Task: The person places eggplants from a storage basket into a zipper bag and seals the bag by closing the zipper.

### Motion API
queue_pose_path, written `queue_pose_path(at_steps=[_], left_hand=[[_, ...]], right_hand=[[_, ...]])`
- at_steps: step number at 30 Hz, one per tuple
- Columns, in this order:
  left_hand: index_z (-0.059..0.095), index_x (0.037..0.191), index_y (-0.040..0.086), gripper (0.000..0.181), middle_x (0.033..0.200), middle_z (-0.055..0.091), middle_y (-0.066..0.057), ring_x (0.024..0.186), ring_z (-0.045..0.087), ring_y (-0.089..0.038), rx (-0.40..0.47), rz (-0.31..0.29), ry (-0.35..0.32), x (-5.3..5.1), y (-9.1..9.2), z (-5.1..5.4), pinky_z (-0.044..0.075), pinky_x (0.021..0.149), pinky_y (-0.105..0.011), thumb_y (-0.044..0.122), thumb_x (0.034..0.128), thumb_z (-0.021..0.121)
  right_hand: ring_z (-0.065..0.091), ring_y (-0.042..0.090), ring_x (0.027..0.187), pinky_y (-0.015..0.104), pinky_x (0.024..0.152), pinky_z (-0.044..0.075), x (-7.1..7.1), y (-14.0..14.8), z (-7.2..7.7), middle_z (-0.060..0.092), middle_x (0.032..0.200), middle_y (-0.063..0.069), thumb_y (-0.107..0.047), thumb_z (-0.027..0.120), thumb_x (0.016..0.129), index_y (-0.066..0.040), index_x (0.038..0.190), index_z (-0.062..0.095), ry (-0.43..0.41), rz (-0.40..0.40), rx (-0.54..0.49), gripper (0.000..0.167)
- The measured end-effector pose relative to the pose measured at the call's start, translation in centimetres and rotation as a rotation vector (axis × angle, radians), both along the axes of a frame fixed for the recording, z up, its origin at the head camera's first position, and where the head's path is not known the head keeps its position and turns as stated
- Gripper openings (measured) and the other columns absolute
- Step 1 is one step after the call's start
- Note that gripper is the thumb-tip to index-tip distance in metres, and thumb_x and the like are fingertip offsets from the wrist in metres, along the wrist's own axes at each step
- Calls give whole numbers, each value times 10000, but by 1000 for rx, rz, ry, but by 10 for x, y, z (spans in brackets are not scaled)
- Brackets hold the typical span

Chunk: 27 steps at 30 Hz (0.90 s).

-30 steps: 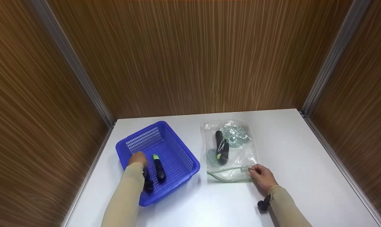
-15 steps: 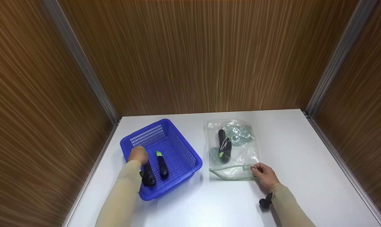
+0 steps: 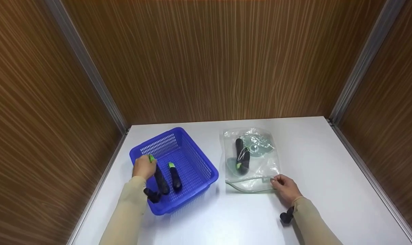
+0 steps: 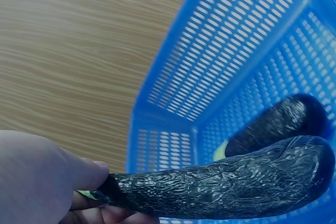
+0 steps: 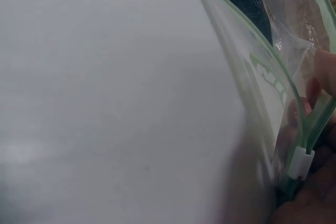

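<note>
My left hand (image 3: 144, 167) pinches a dark eggplant (image 4: 220, 190) by its green stem end, above the left side of a blue plastic basket (image 3: 201, 166). A second eggplant (image 3: 175, 177) with a bright green top lies on the basket floor beside it. To the right, a clear zip bag (image 3: 262, 166) lies flat on the table with two eggplants (image 3: 243, 161) inside. My right hand (image 3: 287, 189) holds the bag's mouth at its right corner, thumb and fingers on the green-edged opening. The right wrist view shows the white zip slider (image 5: 301, 163) beside those fingers, and the mouth parted.
The white table (image 3: 233, 221) carries the basket on the left and the bag right of centre. Brown wood-grain panels (image 3: 226, 61) enclose the back and both sides, with grey metal strips (image 3: 359, 64) at the corners. The basket's raised rim surrounds the left hand's work.
The left hand has drawn up and slightly left, and the eggplant in its grip has come into clearer view, tilted with its stem end raised. The right hand stays at the bag's corner.
</note>
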<state>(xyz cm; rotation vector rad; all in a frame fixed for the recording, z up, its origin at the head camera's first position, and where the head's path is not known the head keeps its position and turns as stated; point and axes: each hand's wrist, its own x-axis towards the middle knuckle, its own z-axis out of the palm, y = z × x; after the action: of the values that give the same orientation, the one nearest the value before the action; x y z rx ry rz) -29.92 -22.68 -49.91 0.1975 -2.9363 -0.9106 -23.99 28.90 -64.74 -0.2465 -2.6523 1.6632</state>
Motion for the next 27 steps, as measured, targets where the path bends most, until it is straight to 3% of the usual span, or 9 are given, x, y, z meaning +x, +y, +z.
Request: queue_pose_path(at_steps=[3, 10, 17, 27], left_hand=[[492, 791, 67, 218, 729, 433, -47, 709, 456, -220, 25, -10, 37, 2, 1, 6, 388, 644, -380, 185, 965, 549], [596, 1024, -33, 237, 896, 603, -163, 842, 561, -291, 47, -32, 178, 10, 9, 19, 455, 744, -455, 193, 957, 567], [608, 1029, -68, 237, 915, 630, -231, 898, 608, -381, 79, -51, 403, 19, 14, 32, 469, 782, -497, 142, 919, 622], [654, 1003, 5, 188, 903, 654, -156, 850, 605, -305, 177, -72, 548, 37, 30, 43, 478, 761, -438, 164, 903, 663]], right_hand=[[477, 175, 840, 247, 712, 405, 0, 0, 1, 531, 868, 30, -222, 623, 939, -37, 927, 581, -7, -1, -23, 190], [497, 165, 845, 223, 713, 425, -1, -2, 2, 560, 892, 39, -193, 619, 940, -21, 1026, 604, 3, 4, -48, 193], [532, 154, 836, 213, 706, 448, 0, -4, 4, 588, 887, 52, -162, 633, 934, 31, 1021, 622, 1, 14, -110, 212], [519, 144, 820, 218, 703, 444, 0, -3, 5, 589, 874, 40, -191, 647, 925, 9, 986, 631, 2, 18, -70, 210]])
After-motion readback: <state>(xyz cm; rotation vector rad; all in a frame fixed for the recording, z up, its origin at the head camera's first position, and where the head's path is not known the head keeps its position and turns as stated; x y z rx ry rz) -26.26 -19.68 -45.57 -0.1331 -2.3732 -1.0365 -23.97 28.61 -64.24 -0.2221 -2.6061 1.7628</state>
